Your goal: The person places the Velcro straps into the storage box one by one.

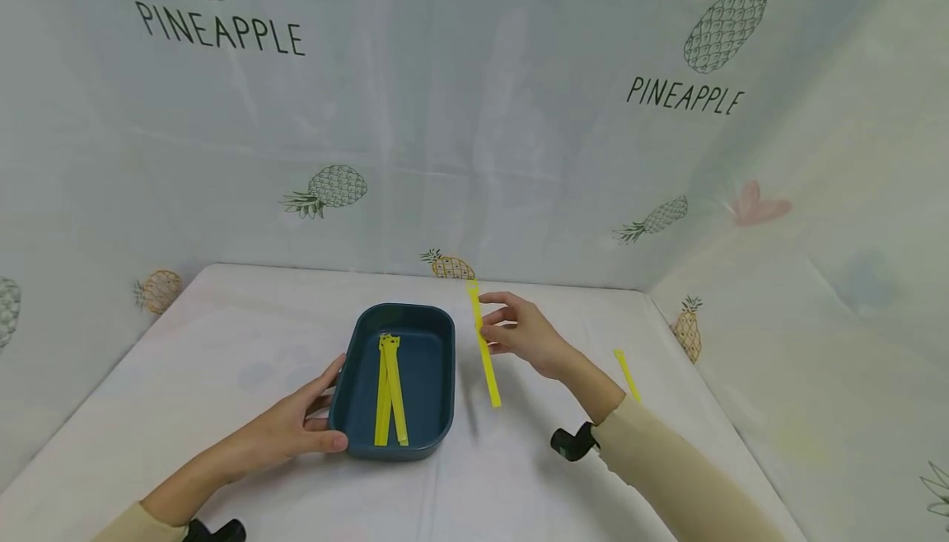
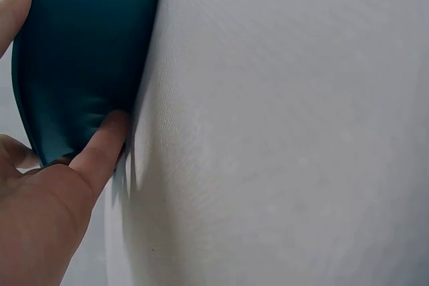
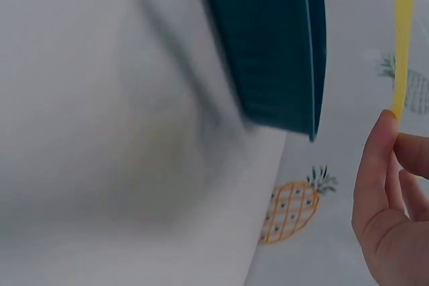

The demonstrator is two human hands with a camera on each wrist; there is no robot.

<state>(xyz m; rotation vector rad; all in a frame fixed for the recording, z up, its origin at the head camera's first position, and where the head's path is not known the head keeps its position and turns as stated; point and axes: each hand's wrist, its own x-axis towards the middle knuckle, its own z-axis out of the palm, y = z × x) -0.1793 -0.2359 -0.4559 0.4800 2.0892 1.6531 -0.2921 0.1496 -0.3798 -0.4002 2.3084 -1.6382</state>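
A dark teal rectangular tray [image 1: 432, 394] stands on the white-covered table with two flat yellow strips [image 1: 383, 394] lying lengthwise inside, their patterned ends together at the far side. My left hand [image 1: 285, 427] holds the tray's left side, thumb at the near corner; in the left wrist view its fingers [image 2: 107, 138] press against the outer wall. Beside the tray's right rim, my right hand [image 1: 526, 334] pinches another yellow strip [image 1: 489, 373] between thumb and fingertips, raised and nearly upright. The right wrist view shows that strip [image 3: 402, 38] reaching beyond the fingertips.
One more yellow strip [image 1: 626, 373] lies on the table at the right, partly hidden behind my right forearm. A pineapple-printed sheet [image 1: 474, 114] hangs behind the table [image 1: 282, 311] and along its sides. Dark wrist devices [image 1: 574, 443] sit at both sleeves.
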